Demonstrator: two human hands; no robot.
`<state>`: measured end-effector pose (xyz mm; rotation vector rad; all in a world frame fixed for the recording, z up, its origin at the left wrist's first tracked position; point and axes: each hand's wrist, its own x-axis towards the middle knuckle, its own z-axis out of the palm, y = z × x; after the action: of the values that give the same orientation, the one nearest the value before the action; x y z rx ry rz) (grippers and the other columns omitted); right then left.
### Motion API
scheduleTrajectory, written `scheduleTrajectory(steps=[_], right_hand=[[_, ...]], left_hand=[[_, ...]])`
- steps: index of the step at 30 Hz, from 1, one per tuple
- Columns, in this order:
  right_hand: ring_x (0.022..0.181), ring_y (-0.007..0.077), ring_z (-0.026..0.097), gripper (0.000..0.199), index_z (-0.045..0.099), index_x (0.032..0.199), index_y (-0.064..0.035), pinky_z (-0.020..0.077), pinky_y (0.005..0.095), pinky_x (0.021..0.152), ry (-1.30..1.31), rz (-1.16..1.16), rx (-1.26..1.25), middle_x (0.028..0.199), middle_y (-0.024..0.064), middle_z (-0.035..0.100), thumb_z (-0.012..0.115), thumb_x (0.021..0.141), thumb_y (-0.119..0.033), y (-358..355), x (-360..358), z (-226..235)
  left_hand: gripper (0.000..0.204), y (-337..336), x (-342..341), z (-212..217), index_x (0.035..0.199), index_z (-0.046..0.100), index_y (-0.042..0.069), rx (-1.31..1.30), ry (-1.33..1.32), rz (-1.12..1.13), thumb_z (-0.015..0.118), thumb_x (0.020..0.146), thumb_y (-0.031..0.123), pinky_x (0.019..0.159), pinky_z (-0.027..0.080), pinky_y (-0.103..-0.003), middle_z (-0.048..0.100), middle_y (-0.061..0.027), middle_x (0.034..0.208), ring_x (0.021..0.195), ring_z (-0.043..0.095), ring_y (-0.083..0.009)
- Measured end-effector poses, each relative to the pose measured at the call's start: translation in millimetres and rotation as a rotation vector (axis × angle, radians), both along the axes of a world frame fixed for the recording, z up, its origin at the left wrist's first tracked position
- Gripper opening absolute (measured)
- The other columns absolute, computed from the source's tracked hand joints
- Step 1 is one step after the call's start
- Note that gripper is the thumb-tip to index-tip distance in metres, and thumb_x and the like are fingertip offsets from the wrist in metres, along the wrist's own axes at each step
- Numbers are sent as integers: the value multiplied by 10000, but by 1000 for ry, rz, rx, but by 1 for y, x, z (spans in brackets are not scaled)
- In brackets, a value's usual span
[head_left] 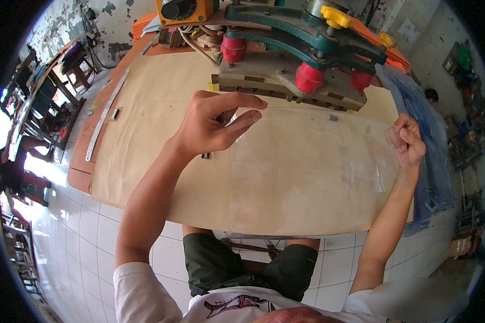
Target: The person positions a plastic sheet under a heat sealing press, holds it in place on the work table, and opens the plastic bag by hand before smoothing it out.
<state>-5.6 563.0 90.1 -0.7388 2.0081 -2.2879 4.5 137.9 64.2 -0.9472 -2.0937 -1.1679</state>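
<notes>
A clear plastic sheet (307,156) lies over the pale brown covering of the table, its far edge running between my two hands. My left hand (210,121) is left of the middle, just in front of the machine, thumb and forefinger curved together at the sheet's far left part. Film seems to cover the thumb tip; a narrow gap shows between the fingertips. At the table's right side my right hand (407,141) is closed, its fingers bunched on the sheet's right edge. A small dark piece (206,156) lies below my left wrist.
Across the far side stands a green press-like machine (302,37) with red feet and a yellow knob (335,17). A metal ruler (106,116) lies along the left edge. Bluish plastic sheeting (434,161) hangs over the right edge. A yellow box (186,11) stands behind.
</notes>
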Motion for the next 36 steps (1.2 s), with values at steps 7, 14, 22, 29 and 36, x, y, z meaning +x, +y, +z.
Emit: scheduleTrajectory(steps=[7, 14, 22, 29, 36], right_hand=[[375, 39, 264, 227, 542, 783, -66, 211, 248, 469, 6, -11, 21, 482, -75, 341, 685, 773, -243, 1, -1, 0], [366, 38, 264, 235, 539, 776, -58, 224, 244, 464, 7, -8, 10, 482, -72, 342, 686, 775, -242, 2, -1, -1], [370, 34, 266, 226, 535, 781, -59, 222, 242, 463, 14, 2, 15, 483, -77, 333, 671, 787, -240, 2, -2, -2], [373, 32, 269, 222, 536, 782, -60, 220, 239, 462, 14, 4, 10, 484, -80, 330, 673, 784, -235, 1, -2, -1], [371, 35, 277, 225, 537, 771, -60, 223, 240, 456, 6, -8, 14, 478, -74, 348, 682, 777, -232, 1, -2, -1]], left_hand=[[159, 0, 1, 1, 927, 722, 100, 3, 20, -3, 739, 769, 91, 413, 287, -268, 427, -31, 462, 383, 347, -104], [149, 0, 1, 1, 927, 719, 84, -32, 8, 36, 731, 784, 124, 413, 291, -274, 408, -35, 445, 375, 348, -115], [138, -2, 1, 1, 913, 719, 71, -20, 1, 43, 721, 794, 140, 412, 294, -279, 407, -37, 447, 375, 353, -122], [179, -3, 2, 1, 957, 711, 40, -59, -13, 20, 718, 784, 87, 411, 267, -267, 497, -25, 501, 404, 368, -86], [171, -2, 0, -1, 956, 714, 49, -36, 14, -12, 712, 788, 80, 414, 261, -273, 468, -18, 491, 405, 358, -90]])
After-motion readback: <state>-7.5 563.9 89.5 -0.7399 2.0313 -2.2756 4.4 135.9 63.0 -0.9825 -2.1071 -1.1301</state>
